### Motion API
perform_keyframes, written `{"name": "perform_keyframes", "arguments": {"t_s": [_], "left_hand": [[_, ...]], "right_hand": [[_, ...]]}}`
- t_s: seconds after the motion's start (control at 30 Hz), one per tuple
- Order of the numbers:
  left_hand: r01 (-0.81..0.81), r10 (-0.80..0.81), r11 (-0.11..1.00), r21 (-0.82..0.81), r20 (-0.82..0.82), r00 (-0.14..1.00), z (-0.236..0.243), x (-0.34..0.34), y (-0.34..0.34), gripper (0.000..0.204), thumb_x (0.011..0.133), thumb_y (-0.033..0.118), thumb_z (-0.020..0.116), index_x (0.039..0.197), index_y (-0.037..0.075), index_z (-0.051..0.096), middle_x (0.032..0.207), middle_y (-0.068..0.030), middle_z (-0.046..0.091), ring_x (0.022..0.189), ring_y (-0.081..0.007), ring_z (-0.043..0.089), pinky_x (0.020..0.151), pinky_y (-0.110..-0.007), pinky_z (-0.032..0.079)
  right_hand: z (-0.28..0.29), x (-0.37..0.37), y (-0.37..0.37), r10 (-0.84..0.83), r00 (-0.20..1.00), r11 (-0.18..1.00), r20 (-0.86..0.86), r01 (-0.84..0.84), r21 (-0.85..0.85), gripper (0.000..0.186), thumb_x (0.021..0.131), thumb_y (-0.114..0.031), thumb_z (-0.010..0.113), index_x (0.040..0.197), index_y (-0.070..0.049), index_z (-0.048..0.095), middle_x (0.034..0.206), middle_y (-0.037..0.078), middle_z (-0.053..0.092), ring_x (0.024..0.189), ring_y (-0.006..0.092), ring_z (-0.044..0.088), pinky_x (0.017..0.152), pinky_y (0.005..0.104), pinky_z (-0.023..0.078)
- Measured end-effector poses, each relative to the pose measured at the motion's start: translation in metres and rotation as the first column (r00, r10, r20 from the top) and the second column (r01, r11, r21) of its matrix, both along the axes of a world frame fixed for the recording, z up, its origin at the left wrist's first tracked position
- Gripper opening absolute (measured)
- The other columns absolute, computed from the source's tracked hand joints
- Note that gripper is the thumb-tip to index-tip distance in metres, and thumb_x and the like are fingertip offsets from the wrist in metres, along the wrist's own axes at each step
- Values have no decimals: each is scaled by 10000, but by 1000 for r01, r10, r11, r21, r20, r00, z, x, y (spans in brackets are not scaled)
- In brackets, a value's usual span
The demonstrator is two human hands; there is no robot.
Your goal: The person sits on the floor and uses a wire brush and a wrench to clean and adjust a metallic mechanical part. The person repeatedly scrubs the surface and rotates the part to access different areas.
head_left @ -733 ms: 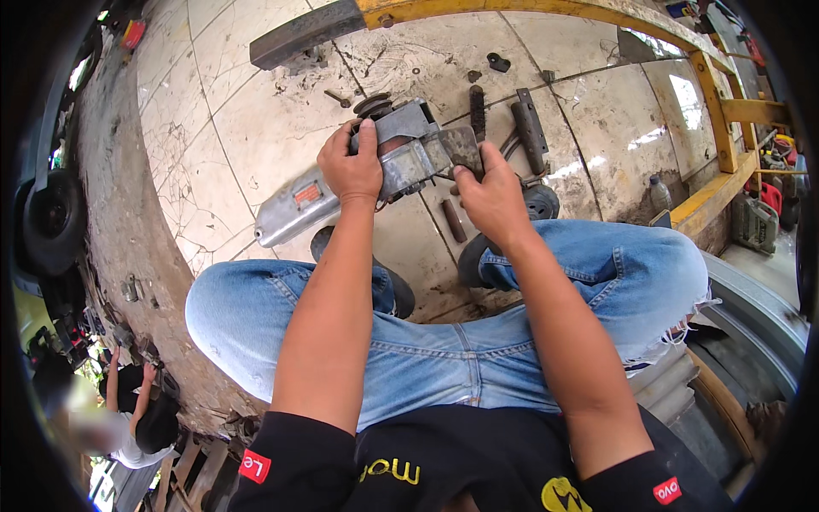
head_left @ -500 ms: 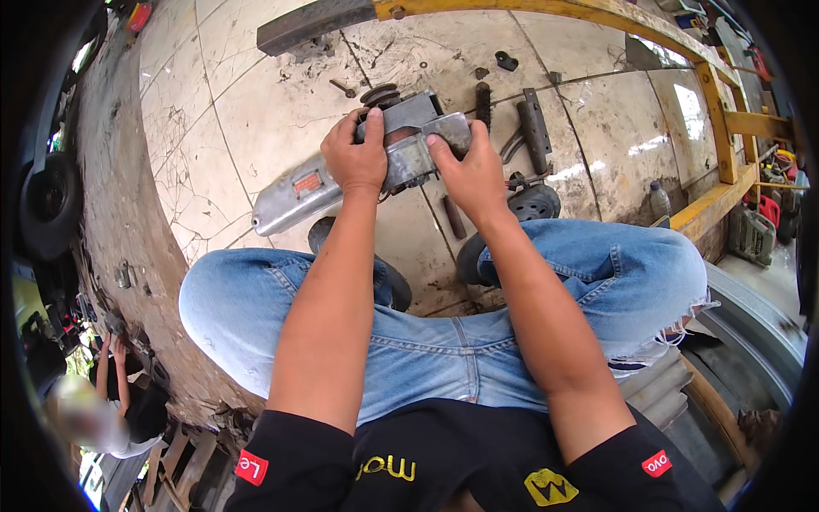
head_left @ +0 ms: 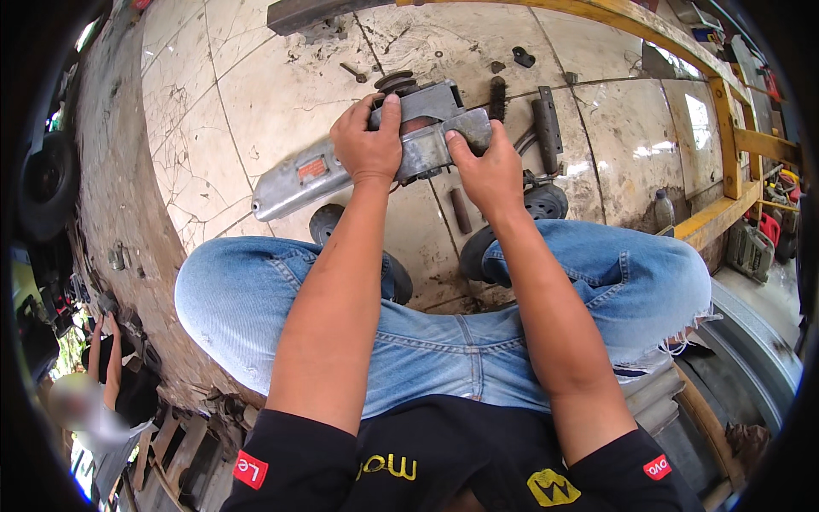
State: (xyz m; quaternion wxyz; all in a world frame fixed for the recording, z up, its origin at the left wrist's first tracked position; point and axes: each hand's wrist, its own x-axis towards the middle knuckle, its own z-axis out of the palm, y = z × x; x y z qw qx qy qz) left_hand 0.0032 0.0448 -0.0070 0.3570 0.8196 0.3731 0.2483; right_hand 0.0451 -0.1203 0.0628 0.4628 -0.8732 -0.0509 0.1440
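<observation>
A long grey metal power tool [head_left: 299,183] with an orange-red label lies slantwise over the floor ahead of my feet. My left hand [head_left: 369,145] is closed over its middle, thumb on top. At the tool's right end, my right hand [head_left: 490,175] grips a squared metal part [head_left: 471,130], thumb on top and fingers curled beyond the edge. Stacked dark round discs [head_left: 397,83] stick out on the tool's far side, just past my left hand. Its underside is hidden.
A black brush [head_left: 497,98] and a dark metal bar with a curved handle [head_left: 546,136] lie right of the tool. Nearer me is a short brown rod [head_left: 460,211]. A bolt [head_left: 352,72] lies beyond. A yellow frame [head_left: 729,136] and plastic bottle [head_left: 664,209] stand right. Another person [head_left: 115,375] is far left.
The view has shifted slightly, so the floor items appear higher and further right. Both hands keep the same grip on the power tool.
</observation>
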Motion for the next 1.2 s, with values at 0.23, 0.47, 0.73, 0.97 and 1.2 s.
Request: {"name": "perform_keyframes", "arguments": {"t_s": [0.23, 0.47, 0.73, 0.97, 1.2], "left_hand": [[-19, 19, 1000, 3, -20, 1000, 3, 1, -3, 386, 839, 485, 716, 1011, 142, 764, 1062, -87, 712, 1076, -308, 587, 953, -414, 453], [4, -4, 1000, 8, -44, 999, 3, -2, -2, 396, 841, 496, 711, 1019, 146, 764, 1089, -86, 704, 1087, -310, 579, 957, -415, 454], [5, -9, 995, 101, 39, 999, 2, 1, -3, 361, 870, 435, 702, 987, 98, 753, 1002, -124, 712, 986, -317, 621, 909, -407, 461], [-18, 19, 998, 63, -11, 1000, 2, 1, -4, 402, 831, 495, 720, 1017, 141, 765, 1074, -92, 705, 1092, -309, 579, 966, -410, 450], [24, -24, 1000, -20, -28, 999, 7, 1, -2, 394, 838, 500, 708, 1021, 156, 766, 1088, -79, 702, 1099, -300, 573, 968, -405, 450]], "right_hand": [[-6, 4, -4, 33, 996, 997, -88, -26, 73, 436, 839, -334, 734, 1022, 49, 635, 956, 267, 696, 922, 432, 667, 822, 461, 509], [-4, 5, -4, 106, 993, 994, -44, -104, 27, 429, 853, -338, 730, 1023, 46, 645, 907, 253, 704, 862, 401, 685, 777, 431, 521], [-3, 0, -1, 12, 1000, 1000, 10, -12, 15, 417, 853, -341, 737, 973, 45, 636, 889, 262, 699, 840, 408, 685, 754, 447, 518], [-5, 0, 1, 25, 1000, 1000, 1, -25, 15, 426, 847, -348, 738, 956, 54, 647, 866, 264, 693, 829, 425, 677, 753, 459, 517], [-4, 11, -4, 290, 952, 928, 98, -255, -271, 451, 842, -373, 735, 937, 63, 667, 853, 263, 699, 822, 402, 693, 752, 440, 526]]}}
